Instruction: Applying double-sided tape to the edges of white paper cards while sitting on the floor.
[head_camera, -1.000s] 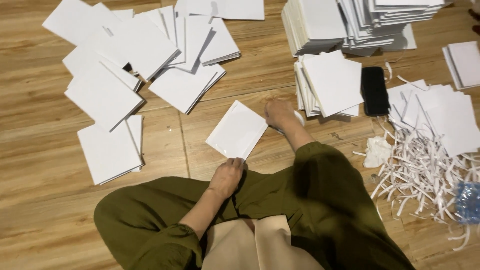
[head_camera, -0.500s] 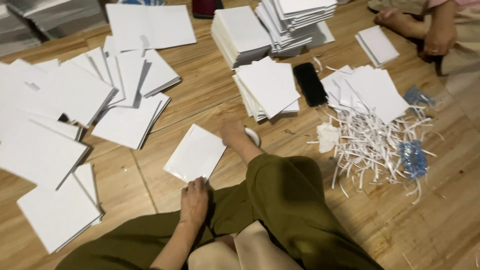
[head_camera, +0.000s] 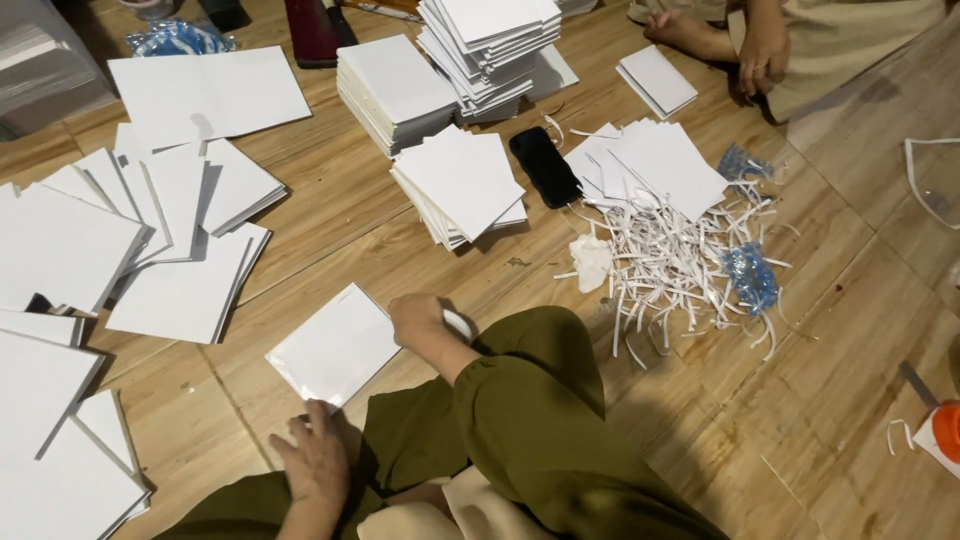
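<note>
A wooden floor (head_camera: 800, 400) fills the view, strewn with white paper goods. The person sits on it in olive green trousers (head_camera: 520, 420), one knee raised towards the middle. To the left lie many flat white booklets (head_camera: 170, 250), overlapping one another in loose rows. Further up stand tall stacks of the same white sheets (head_camera: 490, 40), with a lower, fanned pile (head_camera: 460, 185) in front of them. To the right of that pile spreads a heap of thin white paper strips (head_camera: 680, 260), with crumpled blue wrappers among them. A black phone (head_camera: 545, 165) lies between the fanned pile and the strips.

A single white sheet (head_camera: 335, 345) lies flat on the floor just in front of the knee. The right hand (head_camera: 418, 320) rests at its right edge, fingers curled round a small white object that cannot be made out. The left hand (head_camera: 315, 455) lies spread, palm down, at the sheet's near corner, its fingertips just reaching the edge.

In the top right corner another person's hand (head_camera: 765, 55) rests near a bare foot
</note>
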